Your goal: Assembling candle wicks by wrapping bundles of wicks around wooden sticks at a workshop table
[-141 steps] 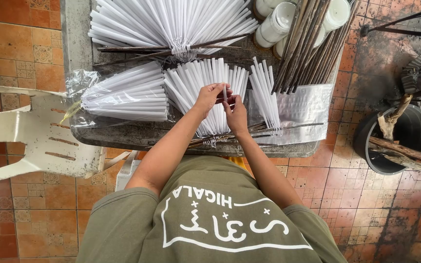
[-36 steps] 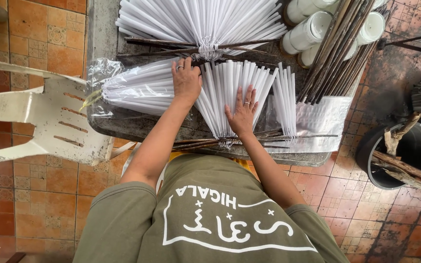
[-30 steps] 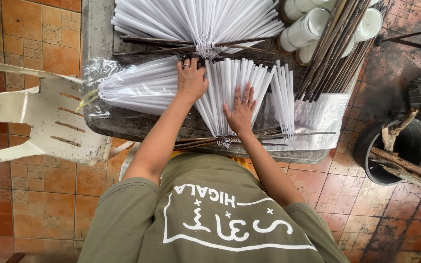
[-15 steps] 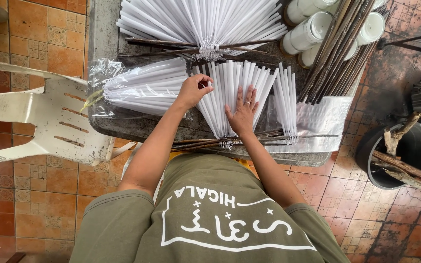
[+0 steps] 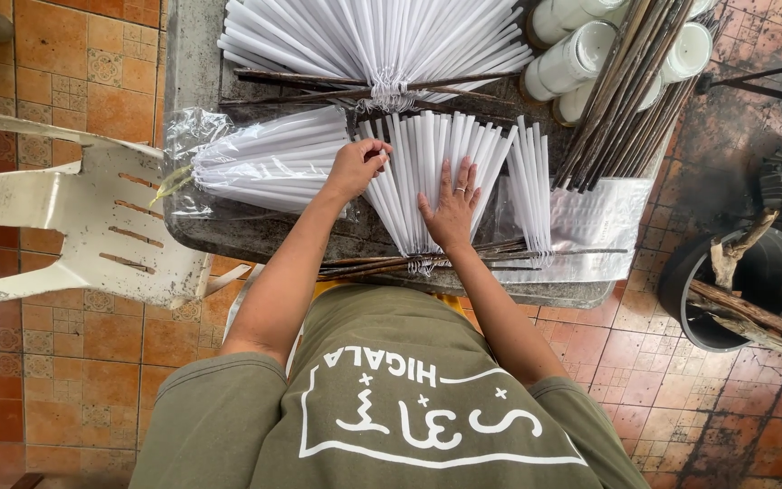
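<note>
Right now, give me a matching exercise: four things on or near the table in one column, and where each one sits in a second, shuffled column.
Things:
1. left hand
2. right hand
3. white jars
4. black bucket

Places:
A. on the tiled floor right of the table, holding wood pieces
B. palm flat on the middle fan of white paper tubes
C. at the table's far right corner, beside the dark sticks
D. pinching a tube at the middle fan's left edge, next to the plastic-wrapped tube bundle

Pairs: 1-D, 2-B, 3-C, 4-A
</note>
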